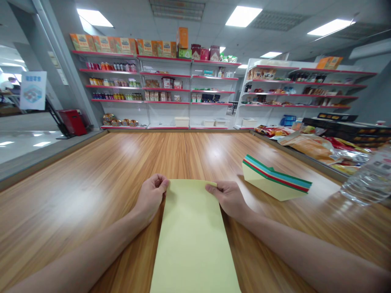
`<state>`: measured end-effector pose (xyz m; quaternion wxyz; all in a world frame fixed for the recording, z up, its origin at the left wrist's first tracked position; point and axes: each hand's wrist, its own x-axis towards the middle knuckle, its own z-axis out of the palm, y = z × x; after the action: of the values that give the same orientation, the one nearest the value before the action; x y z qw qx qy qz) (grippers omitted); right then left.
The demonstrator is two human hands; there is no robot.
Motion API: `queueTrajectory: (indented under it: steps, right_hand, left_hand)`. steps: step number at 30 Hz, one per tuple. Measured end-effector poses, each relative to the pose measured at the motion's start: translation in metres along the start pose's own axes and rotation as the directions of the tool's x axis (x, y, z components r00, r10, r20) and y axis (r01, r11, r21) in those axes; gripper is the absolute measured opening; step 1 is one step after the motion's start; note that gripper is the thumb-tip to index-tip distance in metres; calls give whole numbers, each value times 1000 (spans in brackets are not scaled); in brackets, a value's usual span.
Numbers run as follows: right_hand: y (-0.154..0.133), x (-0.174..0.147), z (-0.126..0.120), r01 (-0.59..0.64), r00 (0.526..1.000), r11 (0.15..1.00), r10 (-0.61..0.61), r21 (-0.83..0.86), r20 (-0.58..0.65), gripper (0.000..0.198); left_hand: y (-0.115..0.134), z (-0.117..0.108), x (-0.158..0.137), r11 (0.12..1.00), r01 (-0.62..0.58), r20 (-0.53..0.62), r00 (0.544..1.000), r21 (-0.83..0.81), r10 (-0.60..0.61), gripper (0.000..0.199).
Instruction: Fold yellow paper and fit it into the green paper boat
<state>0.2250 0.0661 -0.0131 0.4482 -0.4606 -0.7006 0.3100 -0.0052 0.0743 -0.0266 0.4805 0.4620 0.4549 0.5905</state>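
Observation:
A long sheet of pale yellow paper [194,244] runs from the bottom edge of the head view up to between my hands. My left hand [152,194] pinches its far left corner between thumb and curled fingers. At the far right corner, my right hand [230,199] grips the paper the same way, thumb on top. The far edge is lifted a little and bows slightly between the two hands. To the right of my right hand stands a folded stack of coloured paper [275,179], with green, blue, red, white and pale yellow layers.
A clear plastic bottle [366,183] stands at the right on the wooden table [122,162]. Beyond the table's right edge lie snack packets [314,146] and dark boxes [351,130]. Stocked shelves [165,89] line the back. A red box [73,122] and a sign [33,90] are at left.

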Motion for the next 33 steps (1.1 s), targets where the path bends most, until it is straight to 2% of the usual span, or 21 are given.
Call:
queueTrajectory:
  steps: [11,22,26,30,33]
  right_hand:
    - [-5,-1,-1,-66,998,995,64,76,29,42]
    - [-4,0,-2,-17,999,999,16,28,33,37]
    - [-4,0,-1,-38,999,998,37,44,25,38]
    - [-2,0,-1,-71,997,995,69,66,26,37]
    - [-2,0,-2,-38,999,999,37,31,9,35]
  left_hand:
    - [13,3,-4,999,-14,19,1000,-51,15,25]
    - [9,-1,1,997,-35,8,999,-67,35,23]
    - [12,0,1,997,-61,-6,998,-55,60,22]
    - [14,0,0,996,-74,26,997,-40,76,21]
    - [11,0,-1,998,-54,41,998,-35,55,22]
